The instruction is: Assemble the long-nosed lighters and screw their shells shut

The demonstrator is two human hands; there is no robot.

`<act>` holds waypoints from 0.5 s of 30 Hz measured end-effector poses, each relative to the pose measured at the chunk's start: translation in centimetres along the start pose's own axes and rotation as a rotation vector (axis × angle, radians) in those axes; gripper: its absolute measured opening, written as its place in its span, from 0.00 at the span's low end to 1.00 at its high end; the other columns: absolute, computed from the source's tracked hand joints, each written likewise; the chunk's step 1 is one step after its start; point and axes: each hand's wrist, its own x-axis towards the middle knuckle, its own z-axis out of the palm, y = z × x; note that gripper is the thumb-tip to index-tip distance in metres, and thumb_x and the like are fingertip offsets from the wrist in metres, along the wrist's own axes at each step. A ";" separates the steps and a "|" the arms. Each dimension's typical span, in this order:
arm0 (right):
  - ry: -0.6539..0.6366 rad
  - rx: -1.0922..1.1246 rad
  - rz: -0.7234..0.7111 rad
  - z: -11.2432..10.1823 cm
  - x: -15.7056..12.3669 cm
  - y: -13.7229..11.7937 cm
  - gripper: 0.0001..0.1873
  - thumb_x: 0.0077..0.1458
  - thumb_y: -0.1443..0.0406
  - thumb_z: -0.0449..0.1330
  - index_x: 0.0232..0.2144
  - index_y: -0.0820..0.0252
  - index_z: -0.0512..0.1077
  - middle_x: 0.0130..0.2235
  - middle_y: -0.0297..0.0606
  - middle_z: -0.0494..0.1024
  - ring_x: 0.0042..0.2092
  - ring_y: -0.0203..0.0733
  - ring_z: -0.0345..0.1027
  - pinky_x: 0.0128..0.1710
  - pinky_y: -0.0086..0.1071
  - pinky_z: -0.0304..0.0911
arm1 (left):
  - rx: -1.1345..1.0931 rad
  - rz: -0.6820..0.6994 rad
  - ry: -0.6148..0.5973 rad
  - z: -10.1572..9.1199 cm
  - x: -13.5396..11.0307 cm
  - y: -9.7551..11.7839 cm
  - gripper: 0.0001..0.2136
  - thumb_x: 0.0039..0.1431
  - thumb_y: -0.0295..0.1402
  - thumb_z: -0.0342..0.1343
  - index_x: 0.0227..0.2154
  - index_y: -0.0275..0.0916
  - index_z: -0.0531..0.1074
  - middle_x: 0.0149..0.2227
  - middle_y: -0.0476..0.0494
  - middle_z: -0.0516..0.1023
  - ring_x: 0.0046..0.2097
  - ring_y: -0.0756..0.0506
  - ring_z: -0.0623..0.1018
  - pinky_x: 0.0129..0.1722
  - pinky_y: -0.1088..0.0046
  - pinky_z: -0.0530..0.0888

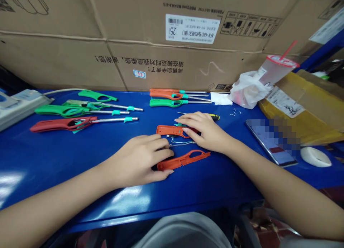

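An opened lighter lies in two orange shell halves on the blue table. My left hand has its thumb and fingers closed about the left end of the lower shell half. Over the right part of the upper shell half is my right hand. Its thumb and fingertips close on a small teal trigger at that shell's far edge. Thin wires and a metal rod run between the halves, partly hidden by my fingers. Behind my right hand lies a yellow-black screwdriver.
Green lighters and a red one lie at left, beside a power strip. More lighters lie against the cardboard box. Small screws, a phone, a white mouse and a bagged drink cup are at right.
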 end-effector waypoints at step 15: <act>0.341 0.717 0.212 0.2 0.0 0.7 0.08 0.65 0.59 0.63 0.43 0.56 0.74 0.40 0.36 0.81 0.34 0.38 0.77 0.37 0.36 0.72 | -0.023 0.017 0.003 0.1 -0.5 0.1 0.11 0.69 0.39 0.58 0.46 0.39 0.79 0.41 0.45 0.81 0.39 0.42 0.79 0.38 0.63 0.75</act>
